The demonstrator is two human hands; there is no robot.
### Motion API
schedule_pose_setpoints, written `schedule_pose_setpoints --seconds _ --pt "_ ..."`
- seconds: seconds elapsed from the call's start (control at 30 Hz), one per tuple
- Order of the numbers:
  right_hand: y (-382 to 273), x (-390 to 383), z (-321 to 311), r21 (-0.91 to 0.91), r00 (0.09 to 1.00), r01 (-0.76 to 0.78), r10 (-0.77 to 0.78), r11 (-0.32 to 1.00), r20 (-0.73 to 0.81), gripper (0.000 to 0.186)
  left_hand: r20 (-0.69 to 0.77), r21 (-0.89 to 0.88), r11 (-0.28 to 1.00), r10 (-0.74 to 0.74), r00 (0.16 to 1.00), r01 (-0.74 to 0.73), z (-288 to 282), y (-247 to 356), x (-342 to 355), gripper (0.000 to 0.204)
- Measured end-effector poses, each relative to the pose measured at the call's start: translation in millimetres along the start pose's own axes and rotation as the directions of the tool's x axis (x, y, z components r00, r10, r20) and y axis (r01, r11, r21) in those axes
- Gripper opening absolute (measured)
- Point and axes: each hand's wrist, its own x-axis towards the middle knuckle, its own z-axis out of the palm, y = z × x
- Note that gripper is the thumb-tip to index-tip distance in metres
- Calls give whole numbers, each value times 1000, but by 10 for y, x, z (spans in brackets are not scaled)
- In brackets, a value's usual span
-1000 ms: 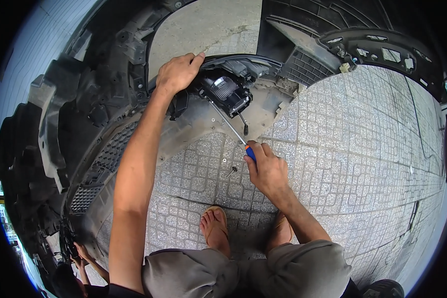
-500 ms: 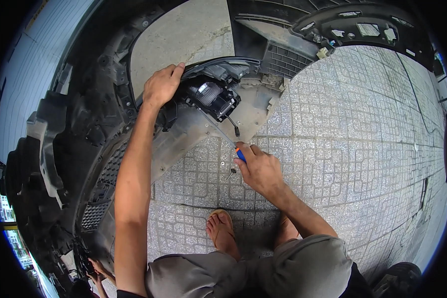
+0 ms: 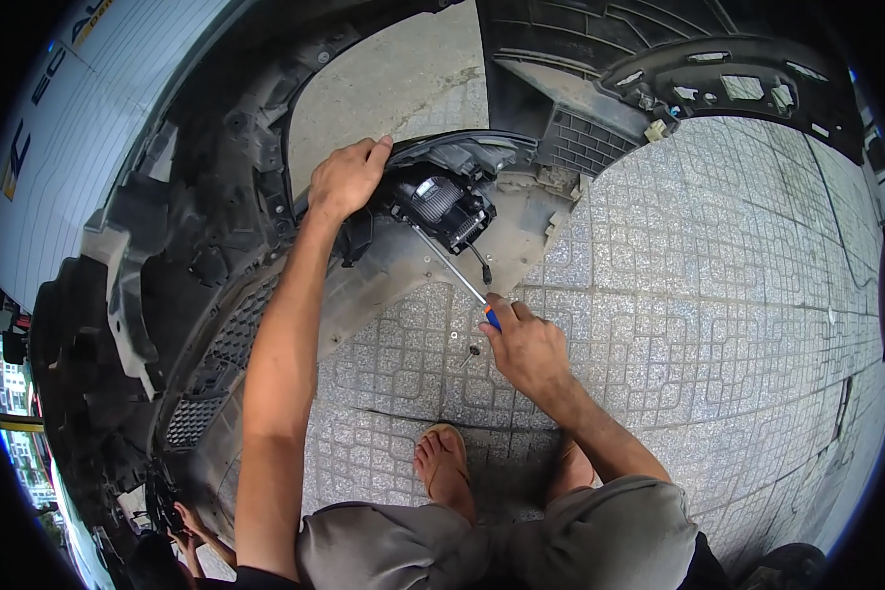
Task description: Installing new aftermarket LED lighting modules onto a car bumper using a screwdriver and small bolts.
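A black car lamp (image 3: 438,202) with a finned heat sink and a curved upper edge sits at the inner side of a dark car bumper (image 3: 231,211). My left hand (image 3: 346,180) is closed over the lamp's upper left edge, thumb on top; its fingertips are partly hidden. My right hand (image 3: 529,346) grips a screwdriver (image 3: 450,263) by its blue and orange handle. The long metal shaft slants up and left to the lamp's lower left corner, where the tip seems to touch. From the lamp hangs a short black cable with a plug (image 3: 487,273).
On the patterned paving (image 3: 678,295) lie a dark-headed screw (image 3: 474,350) and a small light washer or nut (image 3: 453,335). Another black bumper part (image 3: 747,88) rests at the far right. Another person's hands (image 3: 195,531) show at lower left.
The whole view has shifted, so everything sits slightly lower and further right. Both hands keep their holds, and the screwdriver stays at the lamp's lower left corner.
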Motion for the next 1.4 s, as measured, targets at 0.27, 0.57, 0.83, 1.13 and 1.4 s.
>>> schedule_pose_setpoints --seconds 0.27,0.57,0.83,1.13,1.4 --pt "53 173 -272 676 711 -702 162 223 684 44 10 -2 1000 -21 1000 21 9 -16 13 61" --pt "-94 186 -330 460 908 -359 191 812 373 51 25 -5 1000 -30 999 30 -10 -19 -25 63" --pt "74 165 -186 737 753 -658 123 153 647 43 35 -3 1000 -20 999 20 -17 19 -25 63" --pt "153 110 -235 743 852 -523 258 418 455 37 -121 -82 984 148 982 -158 277 172 58 66" --pt "318 4 -45 727 844 -526 167 440 510 33 -598 -314 788 268 755 -529 563 118 -727 48"
